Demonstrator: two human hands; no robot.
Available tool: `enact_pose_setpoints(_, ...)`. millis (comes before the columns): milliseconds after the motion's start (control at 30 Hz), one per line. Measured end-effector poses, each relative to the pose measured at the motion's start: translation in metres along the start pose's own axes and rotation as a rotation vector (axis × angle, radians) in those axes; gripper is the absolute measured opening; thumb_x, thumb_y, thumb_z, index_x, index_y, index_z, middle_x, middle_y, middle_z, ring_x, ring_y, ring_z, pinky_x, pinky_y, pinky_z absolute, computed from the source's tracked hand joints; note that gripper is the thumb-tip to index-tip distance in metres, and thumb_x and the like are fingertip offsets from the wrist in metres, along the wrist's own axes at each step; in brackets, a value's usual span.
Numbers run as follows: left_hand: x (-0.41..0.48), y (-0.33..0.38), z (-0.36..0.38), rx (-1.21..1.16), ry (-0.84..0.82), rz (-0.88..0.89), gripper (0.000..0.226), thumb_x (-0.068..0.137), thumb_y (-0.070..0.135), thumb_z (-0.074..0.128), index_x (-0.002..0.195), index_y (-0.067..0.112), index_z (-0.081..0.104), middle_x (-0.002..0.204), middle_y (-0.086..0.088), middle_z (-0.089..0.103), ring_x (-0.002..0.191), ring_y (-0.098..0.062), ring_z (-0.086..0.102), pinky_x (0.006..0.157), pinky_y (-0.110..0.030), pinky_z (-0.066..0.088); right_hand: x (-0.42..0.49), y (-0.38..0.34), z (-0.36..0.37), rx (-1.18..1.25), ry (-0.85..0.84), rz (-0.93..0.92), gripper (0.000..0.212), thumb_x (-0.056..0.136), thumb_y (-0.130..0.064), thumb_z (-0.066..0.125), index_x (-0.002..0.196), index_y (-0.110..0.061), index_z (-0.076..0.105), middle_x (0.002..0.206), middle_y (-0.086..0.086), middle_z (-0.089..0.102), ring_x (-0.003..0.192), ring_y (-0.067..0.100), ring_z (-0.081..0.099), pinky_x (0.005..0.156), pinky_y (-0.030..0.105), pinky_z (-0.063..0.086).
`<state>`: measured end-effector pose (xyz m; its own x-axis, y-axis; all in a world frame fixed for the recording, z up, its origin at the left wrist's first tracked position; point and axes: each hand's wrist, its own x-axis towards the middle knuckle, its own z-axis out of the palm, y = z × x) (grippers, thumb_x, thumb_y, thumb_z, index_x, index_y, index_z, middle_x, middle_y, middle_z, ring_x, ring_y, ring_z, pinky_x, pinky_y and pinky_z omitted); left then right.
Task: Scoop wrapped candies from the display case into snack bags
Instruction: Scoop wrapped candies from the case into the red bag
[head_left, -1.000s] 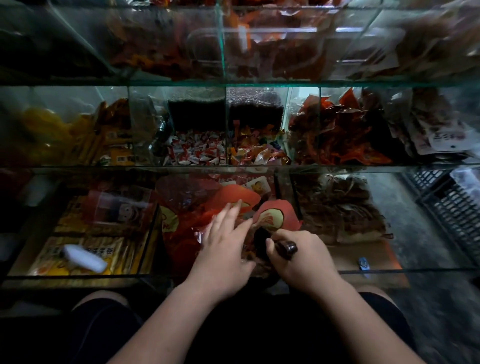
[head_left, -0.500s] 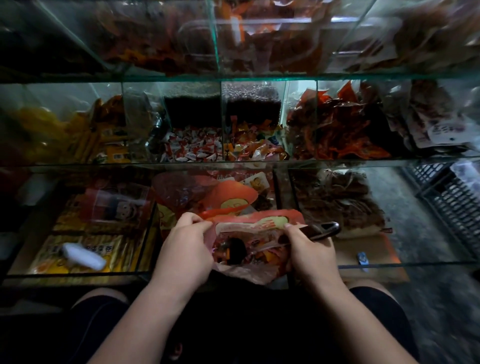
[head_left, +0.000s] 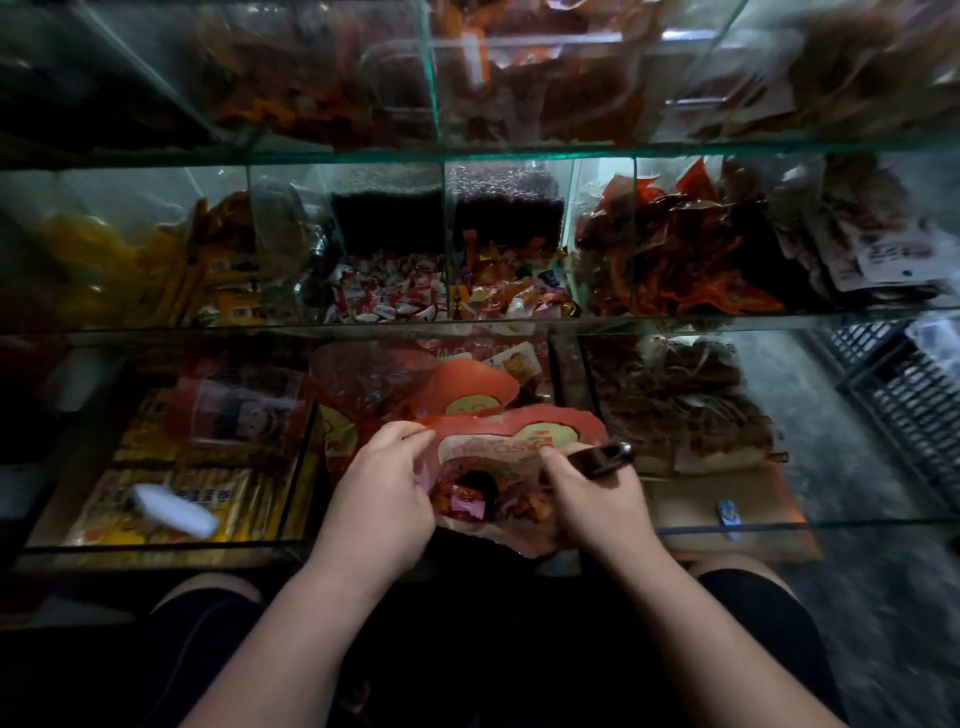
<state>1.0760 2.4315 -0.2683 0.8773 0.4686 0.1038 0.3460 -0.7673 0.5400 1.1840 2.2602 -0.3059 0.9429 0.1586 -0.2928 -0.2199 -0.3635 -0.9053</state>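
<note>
My left hand (head_left: 379, 486) is pinching the snack bag (head_left: 511, 434) by its left rim. My right hand (head_left: 597, 501) is gripping the dark scoop handle (head_left: 602, 457) at its right rim. Wrapped candies (head_left: 467, 503) are lying inside, and the display case (head_left: 467, 323) is standing beyond.

Lighting dim. Grey concrete floor (head_left: 831, 441) lies right of the right hand (head_left: 597, 499). A dark slatted plastic crate (head_left: 904, 395) stands on it, far right and beyond. Brown cardboard (head_left: 691, 499) lies flat just beside that hand.
</note>
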Motion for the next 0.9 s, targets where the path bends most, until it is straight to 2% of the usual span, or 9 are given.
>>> enact_pose_setpoints(100,0.002,-0.001,-0.002,-0.005,0.031,0.025,0.042,0.085,-0.005,0.058,0.124,0.006,0.070,0.124,0.004,0.062,0.116,-0.018,0.059,0.099,-0.021,0.038,0.000,-0.002,-0.016,0.123,0.104,0.136,0.035,0.083,-0.039,0.072,0.070,-0.007,0.072,0.052,0.002,0.066,0.051,0.017,0.063,0.057,0.028,0.048)
enact_pose_setpoints(200,0.001,0.002,-0.002,-0.023,0.046,0.043,0.035,0.086,-0.001,0.062,0.118,0.007,0.073,0.116,0.007,0.062,0.111,-0.020,0.060,0.097,-0.026,0.043,-0.006,-0.008,-0.029,0.200,0.144,0.123,0.036,0.087,-0.036,0.071,0.068,-0.006,0.072,0.043,0.005,0.060,0.035,0.015,0.057,0.036,0.020,0.040)
enact_pose_setpoints(300,-0.001,0.008,-0.003,0.059,0.095,0.047,0.038,0.084,0.002,0.066,0.121,0.011,0.071,0.120,0.004,0.063,0.113,-0.023,0.056,0.100,-0.042,0.048,-0.013,-0.019,-0.041,0.291,0.093,0.100,0.036,0.092,-0.034,0.066,0.065,-0.009,0.070,0.047,0.014,0.059,0.030,0.017,0.049,0.031,0.018,0.032)
enact_pose_setpoints(333,-0.002,0.011,-0.004,0.043,0.161,0.079,0.037,0.083,0.002,0.068,0.119,0.010,0.071,0.119,0.003,0.063,0.112,-0.022,0.055,0.100,-0.043,0.048,-0.014,-0.022,-0.045,0.321,0.070,0.098,0.035,0.093,-0.033,0.064,0.067,-0.010,0.070,0.048,0.014,0.058,0.030,0.016,0.047,0.030,0.018,0.031)
enact_pose_setpoints(433,-0.008,0.025,-0.002,-0.144,0.364,0.323,0.026,0.082,-0.001,0.067,0.106,0.006,0.074,0.107,0.000,0.067,0.101,-0.018,0.059,0.094,-0.031,0.049,-0.018,-0.031,-0.060,0.377,0.024,0.063,0.035,0.099,-0.032,0.056,0.073,-0.013,0.069,0.047,0.011,0.055,0.029,0.014,0.042,0.031,0.016,0.026)
enact_pose_setpoints(533,-0.010,0.041,0.010,-0.228,0.240,0.380,0.024,0.084,0.007,0.064,0.107,0.009,0.072,0.104,0.002,0.067,0.101,-0.017,0.063,0.091,-0.034,0.051,-0.025,-0.041,-0.073,0.406,0.035,0.013,0.034,0.100,-0.031,0.054,0.076,-0.012,0.067,0.045,0.008,0.053,0.028,0.013,0.038,0.031,0.015,0.022)
enact_pose_setpoints(667,0.000,0.041,0.032,0.055,-0.015,0.071,0.052,0.092,0.045,0.061,0.137,0.020,0.054,0.136,0.005,0.049,0.132,-0.016,0.042,0.113,-0.037,0.038,-0.035,-0.050,-0.091,0.404,0.034,-0.041,0.031,0.099,-0.031,0.057,0.078,-0.011,0.068,0.047,0.008,0.053,0.029,0.013,0.038,0.033,0.014,0.022)
enact_pose_setpoints(767,0.006,0.036,0.041,0.120,-0.076,-0.006,0.064,0.095,0.060,0.047,0.146,0.022,0.043,0.149,0.000,0.039,0.143,-0.019,0.028,0.118,-0.039,0.028,-0.040,-0.053,-0.104,0.441,0.034,-0.044,0.031,0.099,-0.031,0.057,0.079,-0.010,0.067,0.048,0.008,0.053,0.029,0.012,0.037,0.032,0.013,0.021)
enact_pose_setpoints(900,0.008,0.035,0.046,0.066,-0.079,-0.003,0.066,0.097,0.063,0.034,0.151,0.025,0.035,0.155,0.001,0.032,0.147,-0.018,0.021,0.119,-0.041,0.025,-0.047,-0.058,-0.118,0.494,-0.023,-0.057,0.025,0.089,-0.033,0.066,0.076,-0.012,0.068,0.048,0.010,0.052,0.029,0.013,0.036,0.033,0.012,0.022)
